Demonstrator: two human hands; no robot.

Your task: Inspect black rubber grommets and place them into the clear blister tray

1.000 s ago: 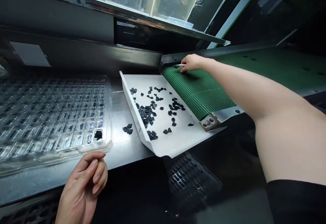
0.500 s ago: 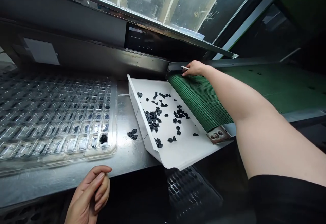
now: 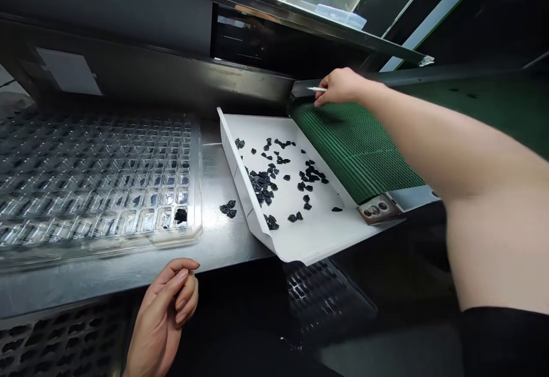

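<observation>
My right hand [image 3: 337, 87] is closed on a thin white stick [image 3: 316, 89] above the far end of the green mesh conveyor belt [image 3: 347, 148]. My left hand [image 3: 169, 308] hangs in front of the metal table's edge, its fingers curled in, with nothing visible in it. Many small black parts [image 3: 262, 185] lie scattered in a white tray [image 3: 300, 242] at the end of the belt. Left of that tray, a few more black parts [image 3: 229, 209] rest on the metal table [image 3: 218, 237]. A clear compartment tray [image 3: 103, 188] holds dark pieces, one black part [image 3: 180, 215] in its near right corner.
A framed glass panel [image 3: 338, 16] slants over the back of the workplace. Below the table edge is a dark molded tray [image 3: 326, 297], and another dark tray [image 3: 60, 337] sits at the lower left. A metal bracket [image 3: 377, 210] ends the belt's near side.
The view has shifted, so the scene sits higher in the picture. My right hand still holds the white stick over the belt's far end; more of the stick shows. My left hand remains curled.
</observation>
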